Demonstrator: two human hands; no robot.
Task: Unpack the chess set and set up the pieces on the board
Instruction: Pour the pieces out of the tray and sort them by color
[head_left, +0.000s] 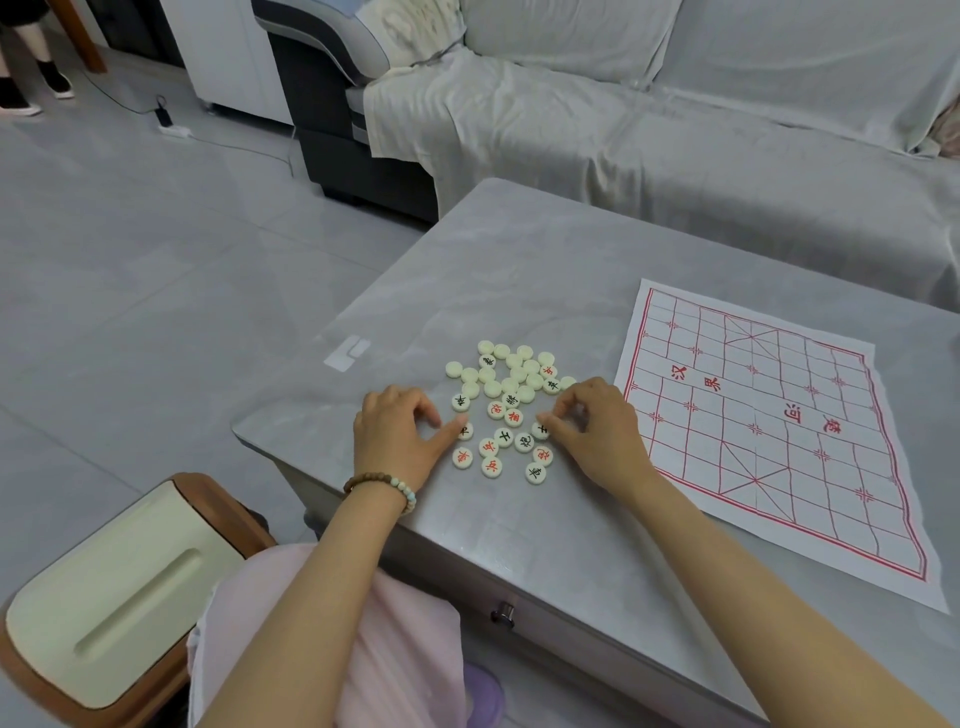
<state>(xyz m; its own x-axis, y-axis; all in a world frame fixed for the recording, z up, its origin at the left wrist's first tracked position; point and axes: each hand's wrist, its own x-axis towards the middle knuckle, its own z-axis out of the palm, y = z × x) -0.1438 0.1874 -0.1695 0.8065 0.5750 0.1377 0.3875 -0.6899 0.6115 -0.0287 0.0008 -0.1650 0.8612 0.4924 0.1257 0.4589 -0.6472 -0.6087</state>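
Several cream round chess pieces (506, 387) lie in a loose heap on the grey table (519, 260). Some show red or black characters, others lie blank side up. A white paper board with red grid lines (769, 431) lies flat to the right of the heap, with no pieces on it. My left hand (400, 434), with a bead bracelet on the wrist, rests at the heap's left edge, its thumb tip touching a black-marked piece (465, 430). My right hand (597, 426) sits at the heap's right edge, fingertips pinching a black-marked piece (540, 430) that lies on the table.
A sofa under a grey cover (727, 130) stands behind the table. A cream and brown stool (104, 587) is at the lower left beside my knee. A power strip with cable (174, 130) lies on the tiled floor, and a person's feet (31, 88) show at the top left.
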